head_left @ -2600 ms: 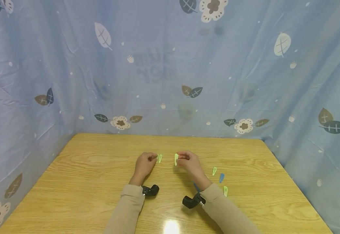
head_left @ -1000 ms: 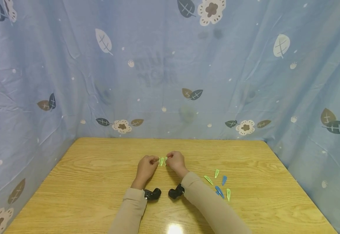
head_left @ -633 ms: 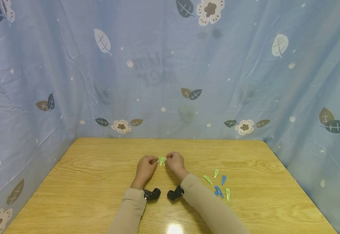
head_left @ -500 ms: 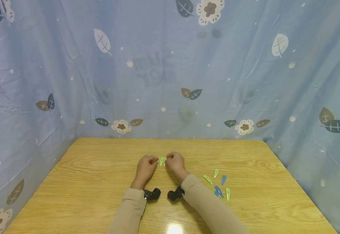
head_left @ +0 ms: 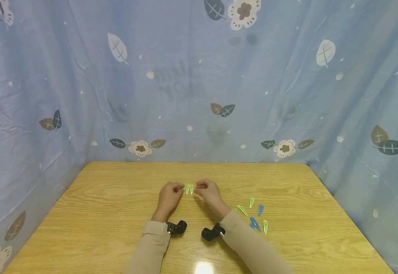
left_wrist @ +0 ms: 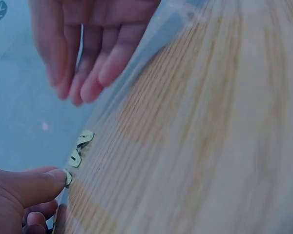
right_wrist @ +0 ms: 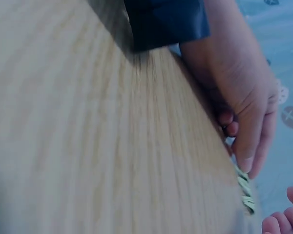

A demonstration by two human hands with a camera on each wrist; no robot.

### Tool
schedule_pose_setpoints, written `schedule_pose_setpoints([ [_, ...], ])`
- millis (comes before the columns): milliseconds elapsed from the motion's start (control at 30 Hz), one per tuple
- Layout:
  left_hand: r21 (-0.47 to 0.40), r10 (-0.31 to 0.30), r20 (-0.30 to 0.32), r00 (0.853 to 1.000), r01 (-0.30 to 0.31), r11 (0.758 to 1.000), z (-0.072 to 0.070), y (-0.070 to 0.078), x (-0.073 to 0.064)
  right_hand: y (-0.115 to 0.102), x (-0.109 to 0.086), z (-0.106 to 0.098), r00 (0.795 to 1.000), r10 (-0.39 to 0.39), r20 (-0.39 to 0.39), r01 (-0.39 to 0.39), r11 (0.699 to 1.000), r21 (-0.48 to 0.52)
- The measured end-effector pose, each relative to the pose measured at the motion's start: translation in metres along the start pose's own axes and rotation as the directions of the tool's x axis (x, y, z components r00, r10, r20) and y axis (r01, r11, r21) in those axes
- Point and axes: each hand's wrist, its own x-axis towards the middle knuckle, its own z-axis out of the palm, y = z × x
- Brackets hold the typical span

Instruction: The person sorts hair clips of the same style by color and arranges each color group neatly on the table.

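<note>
Three light-green snap hair clips stand side by side in a short row on the wooden table (head_left: 127,213). My left hand (head_left: 169,196) pinches the leftmost clip (left_wrist: 68,178) between thumb and fingers, partly covering it. Just right of it lie the middle clip (head_left: 188,189) and the right clip (head_left: 191,189). My right hand (head_left: 210,192) hovers beside the right end of the row. Its fingers are loosely bent and hold nothing; in the left wrist view this right hand (left_wrist: 97,44) is apart from the clips.
Right of my right forearm lie loose hair clips: green ones (head_left: 251,202), (head_left: 242,210), (head_left: 265,227) and blue ones (head_left: 260,210), (head_left: 255,223). A patterned blue curtain (head_left: 199,83) hangs behind and at both sides of the table. Black wrist cameras (head_left: 177,227) jut inward from both cuffs.
My right hand has carried a green hair clip leftward to the end of the row, let it go and drawn back slightly right. My left hand has kept its place at the leftmost clip.
</note>
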Motion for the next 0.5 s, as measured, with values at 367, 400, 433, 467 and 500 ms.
schedule_pose_setpoints([
  [367, -0.004, 0.017, -0.003, 1.0, -0.017, 1.0, -0.001, 0.0, -0.001, -0.019, -0.035, -0.032, 0.99, -0.123, 0.063, 0.123, 0.992, 0.005],
  [400, -0.004, 0.017, -0.002, 1.0, -0.017, 1.0, 0.0, 0.001, -0.001, -0.017, -0.038, -0.036, 0.99, -0.128, 0.061, 0.128, 0.992, 0.002],
  [433, -0.004, 0.015, -0.003, 1.0, -0.015, 1.0, 0.0, 0.001, -0.001, -0.013, -0.039, -0.041, 0.989, -0.136, 0.055, 0.136, 0.991, -0.005],
  [467, -0.002, 0.015, -0.002, 1.0, -0.015, 1.0, 0.0, 0.0, 0.0, -0.007, -0.039, -0.046, 0.989, -0.139, 0.05, 0.14, 0.99, -0.002],
  [500, -0.003, 0.014, -0.001, 1.0, -0.014, 1.0, 0.001, 0.0, 0.0, -0.008, -0.043, -0.051, 0.989, -0.143, 0.045, 0.143, 0.99, -0.003],
])
